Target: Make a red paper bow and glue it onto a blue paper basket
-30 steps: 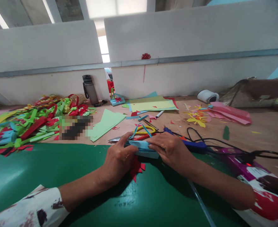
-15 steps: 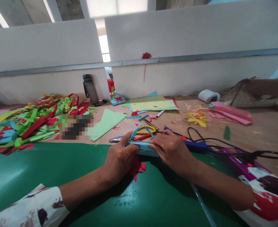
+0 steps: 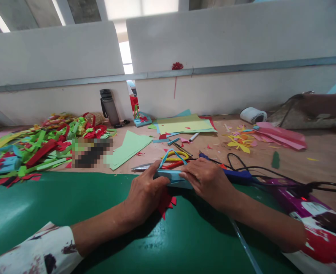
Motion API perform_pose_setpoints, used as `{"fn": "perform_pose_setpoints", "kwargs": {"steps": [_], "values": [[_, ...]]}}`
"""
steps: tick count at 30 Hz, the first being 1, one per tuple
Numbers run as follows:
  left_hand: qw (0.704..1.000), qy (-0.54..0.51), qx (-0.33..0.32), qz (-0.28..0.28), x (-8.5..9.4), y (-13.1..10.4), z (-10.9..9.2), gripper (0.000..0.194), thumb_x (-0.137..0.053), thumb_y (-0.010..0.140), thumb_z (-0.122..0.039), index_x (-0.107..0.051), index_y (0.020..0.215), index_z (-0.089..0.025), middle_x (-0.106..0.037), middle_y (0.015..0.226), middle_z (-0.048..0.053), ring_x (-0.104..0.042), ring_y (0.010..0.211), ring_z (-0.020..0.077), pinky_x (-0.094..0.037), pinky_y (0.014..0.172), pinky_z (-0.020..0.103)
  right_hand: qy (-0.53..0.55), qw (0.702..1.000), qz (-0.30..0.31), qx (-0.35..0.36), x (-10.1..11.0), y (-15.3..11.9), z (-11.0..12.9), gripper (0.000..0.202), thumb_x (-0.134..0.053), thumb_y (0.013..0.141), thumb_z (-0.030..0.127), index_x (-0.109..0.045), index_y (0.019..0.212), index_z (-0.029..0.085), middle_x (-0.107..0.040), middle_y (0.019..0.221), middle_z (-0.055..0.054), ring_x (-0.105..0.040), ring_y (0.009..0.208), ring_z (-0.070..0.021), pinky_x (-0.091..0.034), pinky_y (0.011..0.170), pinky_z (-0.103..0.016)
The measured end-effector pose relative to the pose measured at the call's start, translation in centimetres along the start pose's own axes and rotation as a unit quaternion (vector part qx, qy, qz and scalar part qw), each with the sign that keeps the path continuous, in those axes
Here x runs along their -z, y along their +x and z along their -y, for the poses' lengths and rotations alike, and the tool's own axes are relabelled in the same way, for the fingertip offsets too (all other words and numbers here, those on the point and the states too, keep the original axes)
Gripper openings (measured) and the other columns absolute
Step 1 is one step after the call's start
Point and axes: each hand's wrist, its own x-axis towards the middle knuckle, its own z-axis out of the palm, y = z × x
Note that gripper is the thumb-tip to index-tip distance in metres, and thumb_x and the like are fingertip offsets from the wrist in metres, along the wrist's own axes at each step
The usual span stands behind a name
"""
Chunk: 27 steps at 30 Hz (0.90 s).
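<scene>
Since the earlier frame, the flap (image 3: 172,175) of the blue paper piece (image 3: 181,184) has flattened; piece lies just on the near side of the scissors (image 3: 143,167), long axis left-right, ends pinched by left hand (image 3: 145,187) and right hand (image 3: 212,180), neither clearly nearer.

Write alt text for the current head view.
Two bare hands, left and right, hold a folded light-blue paper piece above a green work surface. Beyond lie yellow-and-red-handled scissors, paper sheets and, at left, a heap of colourful cut paper.
</scene>
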Motion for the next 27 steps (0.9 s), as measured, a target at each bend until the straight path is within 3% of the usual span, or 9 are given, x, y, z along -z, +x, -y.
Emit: {"fn": "perform_pose_setpoints", "kwargs": {"steps": [6, 15, 18, 22, 27], "values": [[1.0, -0.009, -0.008, 0.003, 0.2, 0.2, -0.2, 0.021, -0.054, 0.082, -0.005, -0.068, 0.082, -0.02, -0.05, 0.131, 0.013, -0.062, 0.102, 0.0282, -0.053, 0.078, 0.04, -0.035, 0.999, 0.012, 0.022, -0.1, -0.1, -0.2, 0.019, -0.047, 0.091, 0.016, -0.064, 0.084, 0.014, -0.068, 0.075, -0.005, -0.061, 0.074, -0.0178, -0.041, 0.074, -0.031], [0.995, -0.078, -0.001, -0.055, 0.5, 0.2, 0.5, 0.011, -0.054, 0.085, -0.011, -0.063, 0.083, -0.017, -0.055, 0.126, 0.015, -0.06, 0.107, 0.0271, -0.051, 0.085, 0.038, -0.088, 0.991, -0.014, 0.104, 0.2, -0.5, -0.4, 0.032, -0.036, 0.089, 0.005, -0.063, 0.075, 0.014, -0.06, 0.067, -0.006, -0.054, 0.064, -0.0173, -0.039, 0.066, -0.03], [0.989, -0.134, 0.036, -0.042, 0.8, 0.2, 0.8, 0.014, -0.057, 0.082, -0.009, -0.059, 0.091, -0.019, -0.061, 0.116, 0.009, -0.061, 0.103, 0.0219, -0.051, 0.087, 0.036, -0.093, 0.991, -0.002, 0.095, 0.2, -0.4, -0.4, 0.031, -0.036, 0.088, 0.005, -0.063, 0.076, 0.014, -0.061, 0.07, -0.006, -0.054, 0.066, -0.0175, -0.039, 0.066, -0.03], [0.982, -0.161, 0.093, -0.036, 1.2, 0.1, 1.0, 0.024, -0.059, 0.08, -0.011, -0.051, 0.101, -0.019, -0.064, 0.095, 0.004, -0.064, 0.084, 0.0162, -0.055, 0.074, 0.03, -0.1, 0.99, 0.001, 0.096, 0.2, -0.5, -0.3, 0.03, -0.037, 0.087, 0.004, -0.063, 0.078, 0.014, -0.062, 0.071, -0.007, -0.054, 0.066, -0.0176, -0.039, 0.066, -0.03], [0.959, -0.238, 0.151, -0.021, 1.6, 0.4, 0.8, 0.025, -0.059, 0.078, -0.012, -0.053, 0.101, -0.019, -0.063, 0.09, 0.002, -0.063, 0.083, 0.0153, -0.054, 0.071, 0.027, -0.11, 0.987, -0.002, 0.113, 0.5, -0.7, -0.2, 0.028, -0.038, 0.087, 0.005, -0.064, 0.082, 0.013, -0.065, 0.076, -0.008, -0.056, 0.07, -0.0184, -0.039, 0.068, -0.031]]}}
